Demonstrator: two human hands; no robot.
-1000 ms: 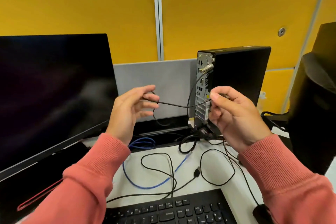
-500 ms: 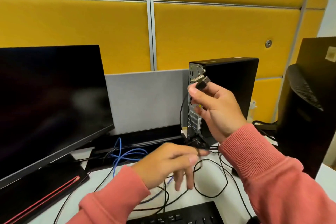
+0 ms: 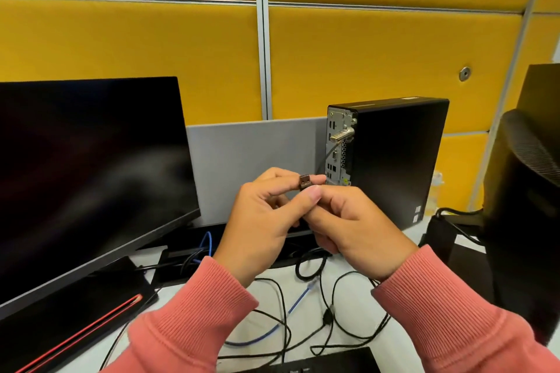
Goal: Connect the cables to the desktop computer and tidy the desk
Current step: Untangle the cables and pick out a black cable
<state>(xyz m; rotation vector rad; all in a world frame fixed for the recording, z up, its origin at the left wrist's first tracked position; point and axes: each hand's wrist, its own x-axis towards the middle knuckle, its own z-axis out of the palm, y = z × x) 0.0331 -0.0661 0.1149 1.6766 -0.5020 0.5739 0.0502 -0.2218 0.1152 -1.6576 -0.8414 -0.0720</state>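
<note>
A small black desktop computer (image 3: 397, 160) stands upright on the white desk, its rear port panel (image 3: 337, 148) facing left with one metal-plug cable in an upper port. My left hand (image 3: 260, 221) and my right hand (image 3: 354, 230) meet in front of the panel. Both pinch a USB plug (image 3: 305, 181), its open metal end turned toward me. The plug sits just left of the lower ports, not touching them. Its cable is hidden behind my hands.
A dark monitor (image 3: 88, 179) fills the left. Loose black cables (image 3: 336, 309) and a blue network cable (image 3: 272, 327) lie tangled on the desk (image 3: 194, 330). A keyboard edge (image 3: 321, 362) shows at the bottom. A black chair back (image 3: 527, 206) stands at right.
My left hand came up from the desk cables to join my right hand on the USB plug. The right hand dropped from the upper ports to the lower port area.
</note>
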